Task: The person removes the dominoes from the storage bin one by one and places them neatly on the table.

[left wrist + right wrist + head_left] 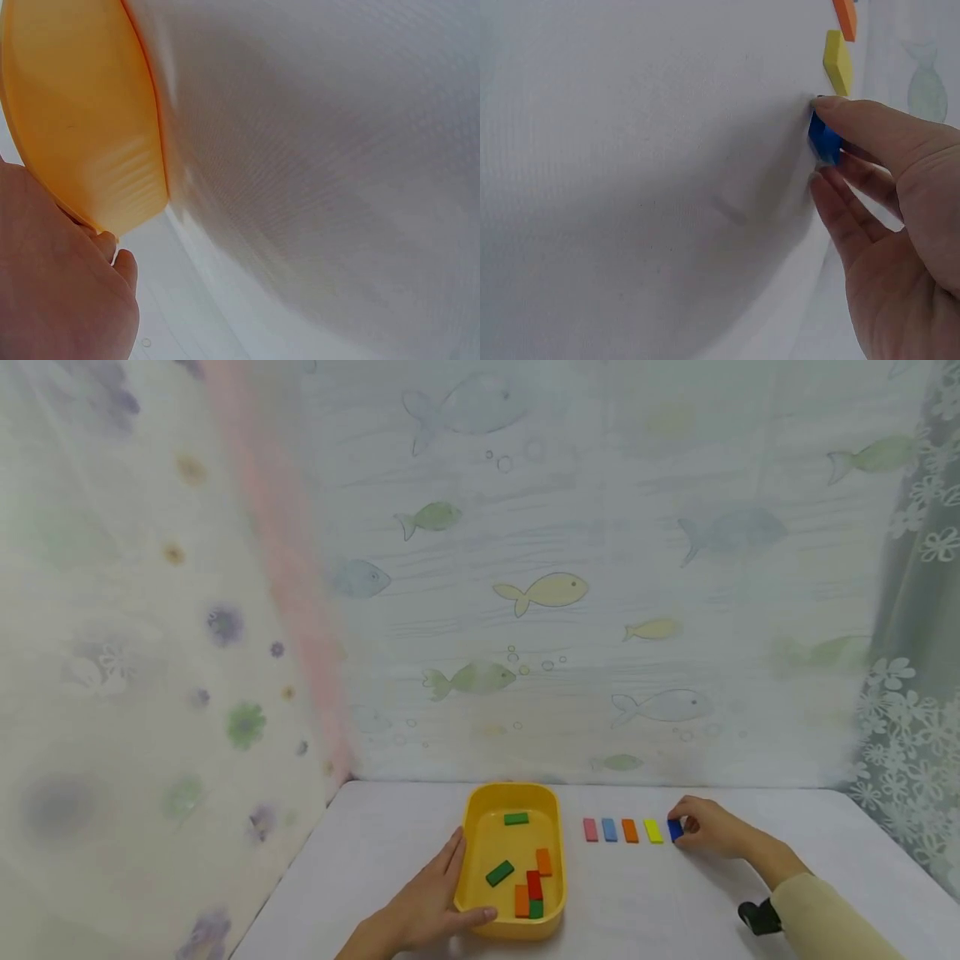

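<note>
At the right end of a row, my right hand [708, 828] pinches a small dark blue rectangular block [825, 141] between thumb and fingertips. The block is at the white tabletop, partly covered by the fingers. A yellow block [653, 832] lies just left of it, followed by an orange block [630, 832], a light blue block [610, 830] and a pink block [591, 830]. My left hand [435, 893] rests against a yellow plastic tray [561, 860], its straight fingers along the left side and the thumb over the near rim.
Inside the tray lie several loose blocks: green ones [499, 872], orange ones [543, 862] and a red one [534, 885]. A white cloth covers the table [622, 910]. Behind it hangs a curtain printed with fish [551, 590]; a flowered curtain [246, 725] hangs at left.
</note>
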Tool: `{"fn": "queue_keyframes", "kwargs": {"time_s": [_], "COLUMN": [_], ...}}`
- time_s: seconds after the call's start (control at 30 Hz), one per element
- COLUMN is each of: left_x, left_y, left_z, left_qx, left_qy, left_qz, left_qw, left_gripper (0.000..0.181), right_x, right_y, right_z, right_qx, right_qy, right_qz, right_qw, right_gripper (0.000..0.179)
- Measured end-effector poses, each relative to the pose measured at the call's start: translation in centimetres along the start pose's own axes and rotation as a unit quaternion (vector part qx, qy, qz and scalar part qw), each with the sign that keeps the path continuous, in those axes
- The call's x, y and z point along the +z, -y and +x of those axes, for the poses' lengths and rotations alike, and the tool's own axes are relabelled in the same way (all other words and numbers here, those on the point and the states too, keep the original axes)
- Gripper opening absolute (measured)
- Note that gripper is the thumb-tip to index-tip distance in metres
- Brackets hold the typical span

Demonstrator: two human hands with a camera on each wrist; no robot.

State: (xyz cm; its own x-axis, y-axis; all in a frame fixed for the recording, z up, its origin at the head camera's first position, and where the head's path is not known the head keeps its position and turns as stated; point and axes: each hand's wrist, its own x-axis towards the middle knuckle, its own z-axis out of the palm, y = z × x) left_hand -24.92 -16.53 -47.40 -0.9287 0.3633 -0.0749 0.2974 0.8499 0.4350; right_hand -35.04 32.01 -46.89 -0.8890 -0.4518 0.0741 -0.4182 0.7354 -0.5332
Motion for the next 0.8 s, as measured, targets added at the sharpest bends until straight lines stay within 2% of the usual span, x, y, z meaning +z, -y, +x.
{"fn": "queue_keyframes", "kwargs": {"time_s": [0.1,0.27,0.47,0.67,0.8], "left_x": [0.0,0.0,0.1,0.1,0.0], "left_y": [0.0,0.1,0.0,0.1,0.1], "left_z": [0.0,0.0,0.0,0.0,0.0], "left_qx": [0.002,0.000,0.003,0.010,0.014], "left_qy": [-0.002,-0.001,-0.001,-0.006,-0.010], "left_qz": [0.001,-0.003,-0.004,-0.004,-0.006], "left_qw": [1.0000,1.0000,1.0000,0.9999,0.9998], "left_gripper": [0.115,0.115,0.115,0.114,0.114], "right_x": [-0.1,-0.1,-0.2,-0.7,-1.0], "right_y": [0.1,0.4,1.1,2.6,4.5], "right_z": [0.0,-0.1,-0.6,-1.2,-1.5], "right_qx": [-0.006,0.016,0.033,0.009,-0.012], "right_qy": [0.013,0.028,0.014,-0.009,-0.025], "right_qz": [0.006,0.026,0.022,-0.005,-0.020], "right_qw": [0.9999,0.9992,0.9991,0.9999,0.9994], "right_gripper": [0.036,0.038,0.047,0.054,0.054]}}
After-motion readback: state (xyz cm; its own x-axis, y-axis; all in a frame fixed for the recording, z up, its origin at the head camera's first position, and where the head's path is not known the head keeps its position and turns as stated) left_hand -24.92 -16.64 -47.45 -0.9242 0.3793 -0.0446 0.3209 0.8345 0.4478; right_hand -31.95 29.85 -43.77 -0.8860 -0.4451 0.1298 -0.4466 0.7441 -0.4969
